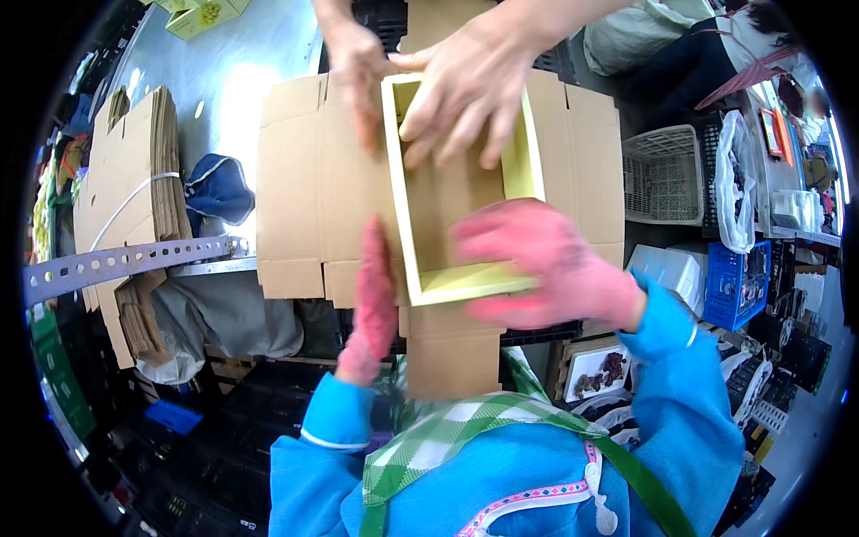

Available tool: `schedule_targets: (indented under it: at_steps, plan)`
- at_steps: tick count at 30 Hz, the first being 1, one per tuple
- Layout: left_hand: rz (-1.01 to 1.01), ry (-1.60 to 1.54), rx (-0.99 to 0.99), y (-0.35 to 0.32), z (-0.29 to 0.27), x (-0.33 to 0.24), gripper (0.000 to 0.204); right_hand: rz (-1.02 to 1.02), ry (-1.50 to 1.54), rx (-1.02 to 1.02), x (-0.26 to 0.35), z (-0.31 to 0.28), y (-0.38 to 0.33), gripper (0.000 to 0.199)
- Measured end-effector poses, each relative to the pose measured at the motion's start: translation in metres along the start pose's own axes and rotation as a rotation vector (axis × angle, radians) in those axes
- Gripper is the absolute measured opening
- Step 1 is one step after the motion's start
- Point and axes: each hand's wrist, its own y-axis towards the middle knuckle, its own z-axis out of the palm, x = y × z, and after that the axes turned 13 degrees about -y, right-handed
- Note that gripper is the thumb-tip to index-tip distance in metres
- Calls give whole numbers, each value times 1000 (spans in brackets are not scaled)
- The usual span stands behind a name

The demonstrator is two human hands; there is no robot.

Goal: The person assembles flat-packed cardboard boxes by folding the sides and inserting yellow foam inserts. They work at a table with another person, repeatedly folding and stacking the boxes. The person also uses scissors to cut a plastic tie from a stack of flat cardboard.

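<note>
A pale yellow-green rectangular frame [407, 197] stands on a flattened brown cardboard box [291, 188], with brown cardboard showing inside its walls. My right hand [559, 264], in a pink glove, grips the frame's near wall by the right corner, fingers inside and thumb outside; motion blurs it a little. Beside the frame's left wall my left hand [371, 300], also pink-gloved, is held edge-on with fingers straight and nothing in it. From the far side a co-worker's bare hand [470, 94] reaches into the frame. That person's other hand [358, 76] is blurred above the cardboard at the far left.
Strapped flat cardboard boxes [125, 174] stand at the left by a perforated metal bar [134, 261] and a dark blue cloth [217, 190]. To the right are a grey plastic crate [662, 174] and a blue basket [738, 286]. A person [698, 58] sits at the far right.
</note>
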Motion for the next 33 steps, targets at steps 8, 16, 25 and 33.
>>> schedule_targets:
  at_steps: [8,16,25,33]
  plan:
    - [56,-249,-62,36,9,47,67,635,746,-581,-61,133,-51,60]
    - [46,-109,-89,37,-72,38,63,639,976,-687,-61,101,-75,60]
    - [-57,1185,-642,33,-140,-69,94,1425,293,-438,-131,79,-194,76]
    - [-20,1290,-488,17,-115,-111,49,1283,338,-337,-84,26,-180,54]
